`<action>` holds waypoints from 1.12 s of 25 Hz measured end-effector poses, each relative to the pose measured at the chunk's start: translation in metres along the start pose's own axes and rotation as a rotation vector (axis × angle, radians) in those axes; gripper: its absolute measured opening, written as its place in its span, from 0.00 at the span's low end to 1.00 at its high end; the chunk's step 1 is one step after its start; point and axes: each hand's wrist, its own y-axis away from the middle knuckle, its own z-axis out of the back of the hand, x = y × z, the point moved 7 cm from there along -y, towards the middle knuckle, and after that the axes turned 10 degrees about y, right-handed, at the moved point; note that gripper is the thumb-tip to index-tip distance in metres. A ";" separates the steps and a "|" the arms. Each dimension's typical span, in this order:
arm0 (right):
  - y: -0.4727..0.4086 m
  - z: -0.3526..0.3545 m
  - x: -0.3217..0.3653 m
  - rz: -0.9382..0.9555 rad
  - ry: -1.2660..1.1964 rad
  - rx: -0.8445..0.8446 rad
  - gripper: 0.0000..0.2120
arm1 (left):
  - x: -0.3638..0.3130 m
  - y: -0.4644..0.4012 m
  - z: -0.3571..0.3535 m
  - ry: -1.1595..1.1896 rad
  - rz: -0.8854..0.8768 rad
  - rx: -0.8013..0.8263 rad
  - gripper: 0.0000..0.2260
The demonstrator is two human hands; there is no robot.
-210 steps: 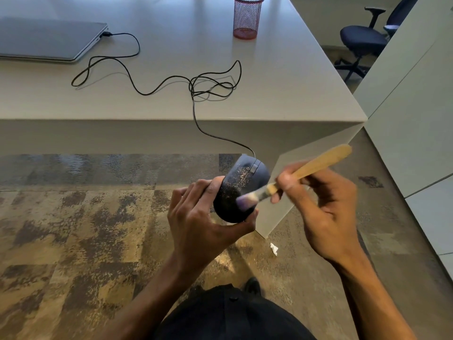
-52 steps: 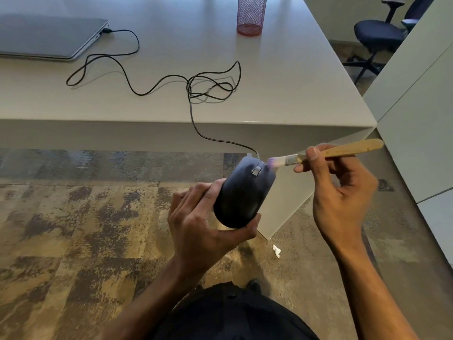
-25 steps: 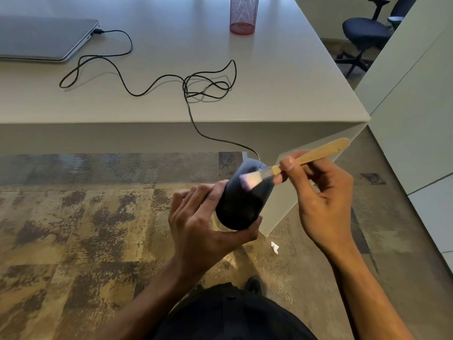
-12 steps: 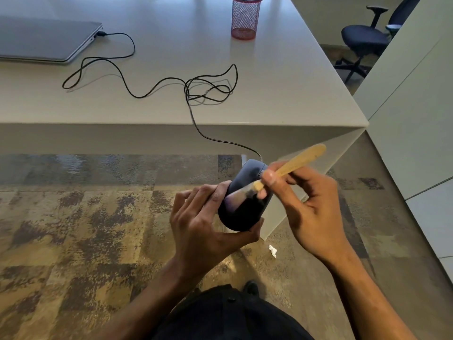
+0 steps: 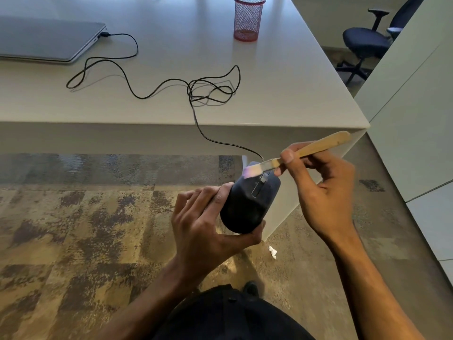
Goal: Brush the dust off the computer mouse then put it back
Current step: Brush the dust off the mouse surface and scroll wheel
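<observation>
A black wired computer mouse point(image 5: 247, 204) is held off the table, over the floor, by my left hand point(image 5: 203, 229), fingers on its left side and thumb under its rear. Its top looks dark and free of specks. My right hand point(image 5: 321, 190) grips a small brush with a wooden handle point(image 5: 318, 146). The pale bristles point(image 5: 251, 171) touch the mouse's front left edge, near the scroll wheel. The mouse's black cable point(image 5: 196, 94) runs up over the white table's point(image 5: 282, 82) front edge, through a tangle, to a closed grey laptop point(image 5: 46, 40).
A red mesh pen cup point(image 5: 248, 18) stands at the back of the table. A black office chair point(image 5: 365, 42) is at the far right behind a pale partition point(image 5: 414, 106). A scrap of white paper point(image 5: 272, 251) lies on the patterned carpet.
The brush has swept from the middle of the mouse's top up to its front edge by the wheel. The dust specks seen several seconds ago are gone. My left hand holds steady.
</observation>
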 end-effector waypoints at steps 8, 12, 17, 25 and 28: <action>0.008 -0.003 0.005 0.021 0.016 -0.034 0.05 | 0.001 -0.001 0.000 -0.013 0.000 -0.013 0.31; 0.025 -0.015 0.021 0.091 -0.068 0.073 0.08 | 0.002 -0.001 0.002 -0.038 0.015 -0.015 0.31; 0.043 -0.022 0.030 0.110 -0.173 0.176 0.07 | 0.005 -0.002 0.005 -0.055 0.047 -0.026 0.33; 0.048 -0.012 0.024 0.187 -0.171 0.272 0.09 | 0.005 -0.002 0.005 -0.048 0.047 -0.015 0.34; 0.041 0.002 0.014 0.160 -0.169 0.203 0.07 | 0.004 -0.002 0.005 -0.026 0.069 -0.022 0.31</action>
